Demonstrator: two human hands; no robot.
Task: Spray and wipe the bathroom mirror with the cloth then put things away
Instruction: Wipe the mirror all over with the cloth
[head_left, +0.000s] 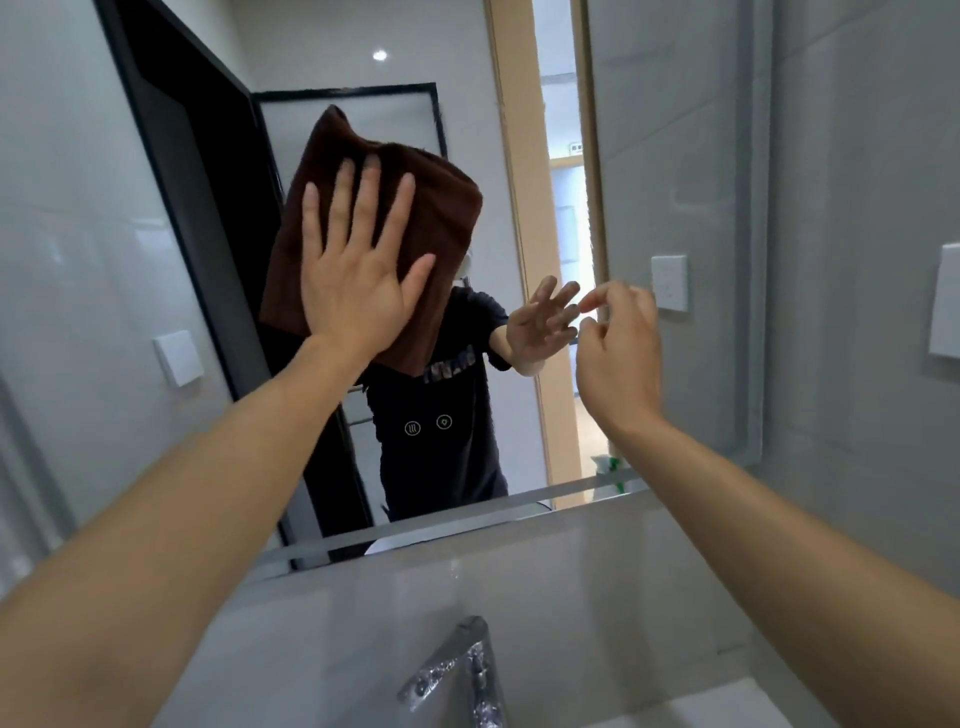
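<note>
A folded dark brown cloth (431, 228) lies flat against the bathroom mirror (130, 208). My left hand (358, 265) presses on the cloth with straight, spread fingers, at the mirror's upper middle. To the right, my right hand (618, 343) hovers close to the glass near the mirror's right edge, its fingers loosely curled and holding nothing. The mirror reflects a person in a dark shirt and the right hand's palm. A green and white bottle (613, 467), possibly the spray, shows small at the mirror's lower right corner.
A chrome tap (457, 670) stands below over a white basin (737, 706). A grey tiled wall with a white socket (670, 283) and a white switch plate (945, 306) lies right of the mirror. The mirror shows a dark door frame and a wooden doorway.
</note>
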